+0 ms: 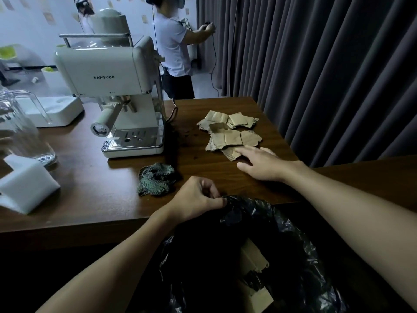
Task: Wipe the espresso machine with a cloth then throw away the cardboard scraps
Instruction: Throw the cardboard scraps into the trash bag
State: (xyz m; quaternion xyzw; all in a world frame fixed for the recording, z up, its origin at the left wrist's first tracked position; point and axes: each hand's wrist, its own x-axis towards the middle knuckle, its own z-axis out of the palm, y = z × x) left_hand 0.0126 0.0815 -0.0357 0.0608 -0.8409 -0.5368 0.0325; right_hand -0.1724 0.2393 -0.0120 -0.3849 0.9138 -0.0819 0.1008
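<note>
The left hand (198,197) comes in from 7 o'clock on a bare forearm, knuckles up. Its grip is closed in a pinch, with thumb and curled fingers pressed on the crinkled rim of a black bin bag (259,222) at the near edge of the worktop (90,199). The right hand (261,164) reaches in from 4 o'clock, palm down and low over the wood. Its grip is spread, fingers straight and fanned. The forefinger tip touches the nearest of the cardboard scraps (232,132), and nothing is held.

The scraps are torn brown corrugated pieces, roughly square with ragged, ribbed edges. They are heaped loosely at 12 o'clock from the right hand, toward the worktop's far right corner. More cardboard pieces (252,256) lie inside the bag, which is thin, glossy, deeply creased plastic. The rest of its inside is too dark to read. The cloth (156,179) is a crumpled dark green patterned lump at 10 o'clock from the left hand, lying on the wood apart from both hands. The espresso machine (108,71) stands at 11 o'clock, with a cream rounded casing, a chrome drip grille and a cylindrical handle pointing toward the camera.

At 9 o'clock a ribbed glass jug (20,132) and a white foam block (27,184) are blurred and cut by the frame edge. A pleated grey curtain (327,64) fills 2 o'clock. A person (173,46) stands beyond the worktop at 12 o'clock, and what their hands hold is unclear.
</note>
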